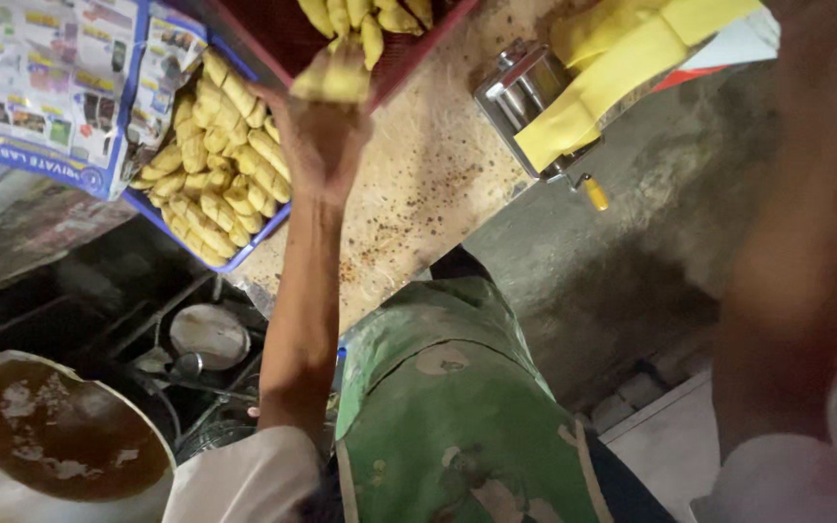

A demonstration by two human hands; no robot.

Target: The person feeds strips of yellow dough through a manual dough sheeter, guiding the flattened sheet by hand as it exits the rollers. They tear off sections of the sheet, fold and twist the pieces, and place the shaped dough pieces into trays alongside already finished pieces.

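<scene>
My left hand (317, 145) reaches forward and grips a few yellow dough pieces (333, 77) at the rim of a red tray (417, 66) that holds more of them. Just left of the hand, a blue tray (262, 235) is filled with several ridged yellow dough pieces (215, 165). My right arm (791, 261) rises blurred along the right side, and its hand is cut off by the top edge. A metal dough-rolling machine (520, 92) with a yellow dough sheet (612, 68) draped over it stands to the right of the red tray.
A wok of brown oil (60, 436) sits at the lower left beside a dark stove burner (207, 334). Printed leaflets (41, 77) lie at the top left. A crumb-strewn wooden board (418, 184) bears the trays. My green apron (457, 416) fills the lower middle.
</scene>
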